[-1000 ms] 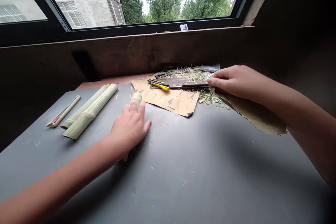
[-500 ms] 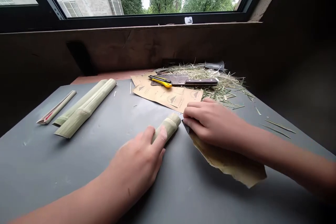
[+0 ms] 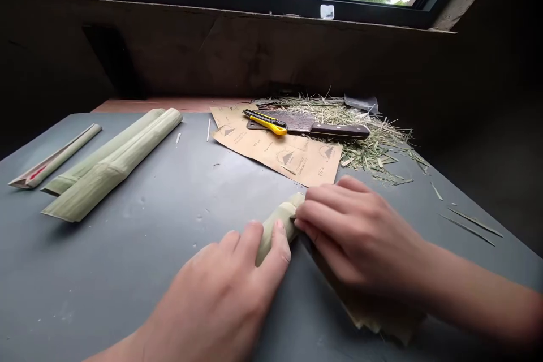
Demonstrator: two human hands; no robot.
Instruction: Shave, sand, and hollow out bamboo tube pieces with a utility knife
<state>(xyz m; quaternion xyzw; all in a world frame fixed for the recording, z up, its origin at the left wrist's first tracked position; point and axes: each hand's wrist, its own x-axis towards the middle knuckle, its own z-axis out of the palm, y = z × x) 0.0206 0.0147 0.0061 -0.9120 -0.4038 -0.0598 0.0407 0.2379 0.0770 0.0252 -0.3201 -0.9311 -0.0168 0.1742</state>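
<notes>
My left hand (image 3: 237, 277) is closed round a short pale-green piece of bamboo (image 3: 275, 219), holding it against the grey table, its far end pointing away from me. My right hand (image 3: 352, 226) grips a sheet of sandpaper (image 3: 369, 317), fingers bent over its front edge. That edge meets the right side of the bamboo near its far end. The rest of the sheet trails below my right forearm, with a torn, ragged border and the brown backing in shadow. My right fingertips hide the contact spot.
Split bamboo pieces (image 3: 114, 164) and a narrow strip (image 3: 59, 158) lie left on the table (image 3: 161, 271). At the back, a yellow utility knife (image 3: 267, 122) and a cleaver (image 3: 335, 129) rest on brown sandpaper sheets (image 3: 275, 150), beside a pile of bamboo shavings (image 3: 373, 141).
My right hand has brought the sandpaper from beside the bamboo into contact with its far end. My left hand keeps its hold. The view has tilted down.
</notes>
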